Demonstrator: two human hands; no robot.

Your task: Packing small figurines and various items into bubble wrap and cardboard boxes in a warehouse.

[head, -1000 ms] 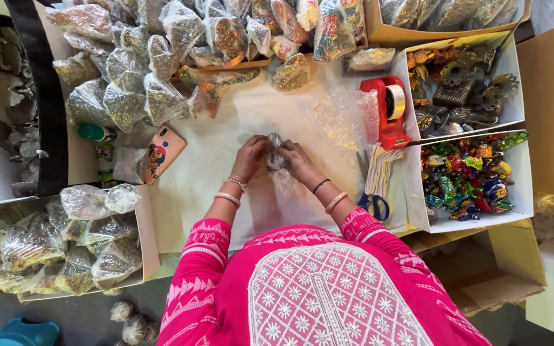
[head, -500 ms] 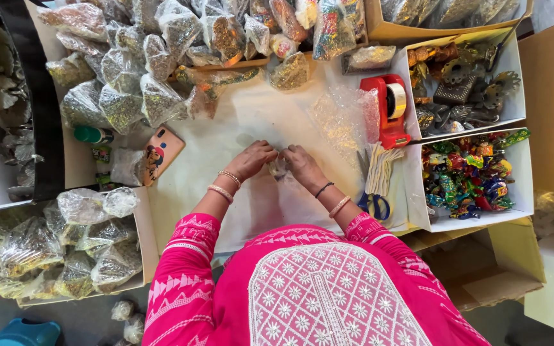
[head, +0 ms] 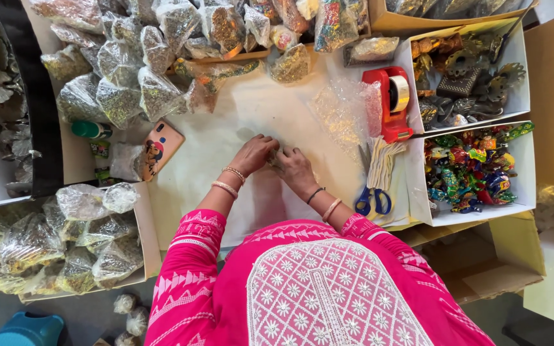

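Both hands (head: 276,161) over small packet (head: 277,157)

Whatever small thing is lying between the left hand (head: 253,154) and the right hand (head: 295,168) is staying hidden under the fingers, so its kind cannot be told. The tan box (head: 447,14) at the top is being cut off by the picture's edge, as is the blue object (head: 27,330) at the bottom left. The pieces inside the filled plastic bags (head: 123,90) are too small to make out.
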